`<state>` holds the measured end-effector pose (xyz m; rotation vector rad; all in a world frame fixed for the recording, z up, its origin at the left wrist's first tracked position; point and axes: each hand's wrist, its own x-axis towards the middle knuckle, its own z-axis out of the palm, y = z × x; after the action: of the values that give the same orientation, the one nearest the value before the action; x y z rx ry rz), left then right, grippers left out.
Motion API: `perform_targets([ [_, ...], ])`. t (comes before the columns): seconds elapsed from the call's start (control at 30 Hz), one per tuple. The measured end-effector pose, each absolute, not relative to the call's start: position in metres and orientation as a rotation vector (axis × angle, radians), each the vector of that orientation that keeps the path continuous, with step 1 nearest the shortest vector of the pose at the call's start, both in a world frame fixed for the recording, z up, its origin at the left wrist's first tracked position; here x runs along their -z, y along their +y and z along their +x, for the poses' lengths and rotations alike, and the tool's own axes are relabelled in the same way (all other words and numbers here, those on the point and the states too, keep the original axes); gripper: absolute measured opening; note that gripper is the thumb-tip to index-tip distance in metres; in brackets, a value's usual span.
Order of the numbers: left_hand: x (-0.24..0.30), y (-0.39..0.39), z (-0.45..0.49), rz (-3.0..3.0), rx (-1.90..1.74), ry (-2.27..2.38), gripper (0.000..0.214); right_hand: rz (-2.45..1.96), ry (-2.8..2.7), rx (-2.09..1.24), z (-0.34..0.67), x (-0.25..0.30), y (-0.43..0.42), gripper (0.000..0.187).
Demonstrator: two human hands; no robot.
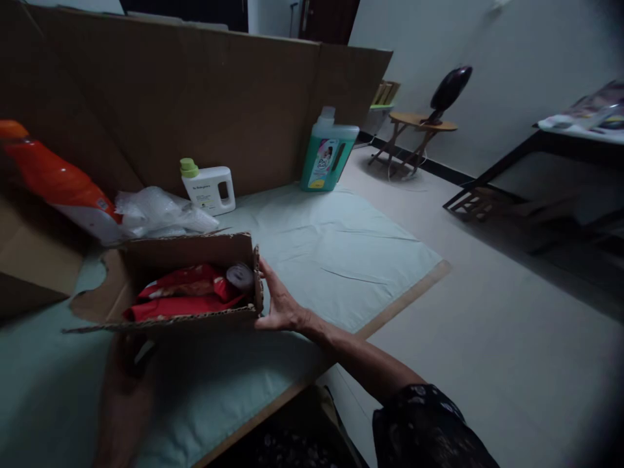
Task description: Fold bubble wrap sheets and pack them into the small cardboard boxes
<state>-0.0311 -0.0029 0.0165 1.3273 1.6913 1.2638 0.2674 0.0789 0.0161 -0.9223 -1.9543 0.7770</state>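
The box (188, 249) is brown, and the packet (188, 304) in it is bright red with patches of white and tan, next to a grey roll (240, 277). The cloth (316, 257) is plain pale mint. One bottle (68, 182) is vivid orange with a white lower part; the jug (207, 194) is white with a lime-green cap (188, 168); the detergent (312, 175) is teal with a pink, white and yellow label. The sleeve (426, 422) is black, scattered with small pale motifs.

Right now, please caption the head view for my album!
Right hand and left hand at an open cardboard box, red packaging inside.
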Motion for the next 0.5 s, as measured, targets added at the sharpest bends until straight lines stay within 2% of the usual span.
perform_targets([
  [0.1, -0.025, 0.02, -0.001, 1.241, -1.193, 1.585, 0.075, -1.051, -1.852, -0.739, 0.299, -0.02, 0.073, 0.137],
  [0.27, -0.008, 0.042, 0.036, 1.525, -1.158, 1.548, 0.086, -1.182, -1.628, -0.672, 0.345, -0.018, 0.067, 0.135],
  [0.5, 0.034, 0.041, 0.062, 2.11, -0.976, 1.593, 0.071, -1.346, -1.416, -0.4, 0.41, -0.015, 0.078, 0.127],
])
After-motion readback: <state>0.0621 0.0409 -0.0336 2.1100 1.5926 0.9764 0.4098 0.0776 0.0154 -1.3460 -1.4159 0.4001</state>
